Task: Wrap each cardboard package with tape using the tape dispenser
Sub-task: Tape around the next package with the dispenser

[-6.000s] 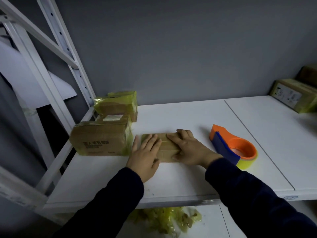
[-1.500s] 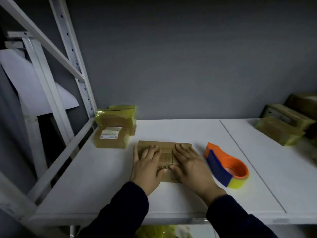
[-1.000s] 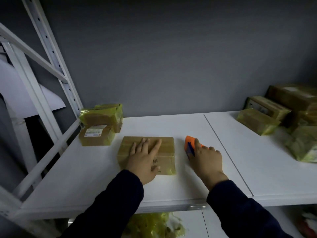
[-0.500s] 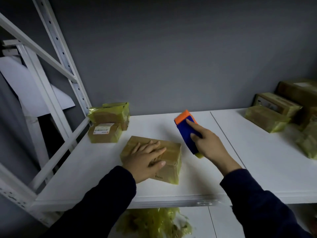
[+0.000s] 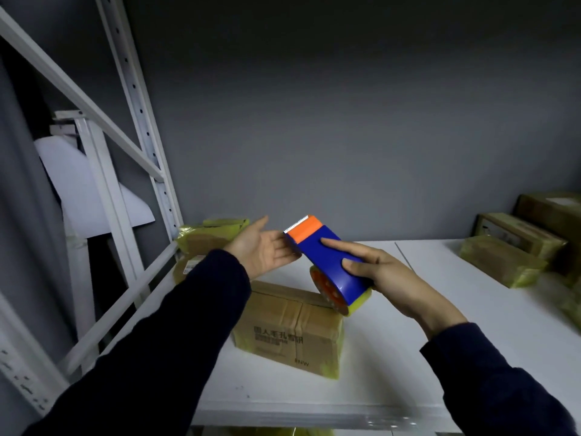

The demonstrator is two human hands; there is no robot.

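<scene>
While gripped by the right hand, the tape dispenser is held above a cardboard package. The left hand (unclenched) is held alongside.

head-worn camera looks forward and down, close over the white shelf

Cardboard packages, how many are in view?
6: front package below the tape dispenser; wrapped left package and labelled left package at back left; wrapped right package, right box and corner box at right. More may be hidden at the right edge.
</scene>
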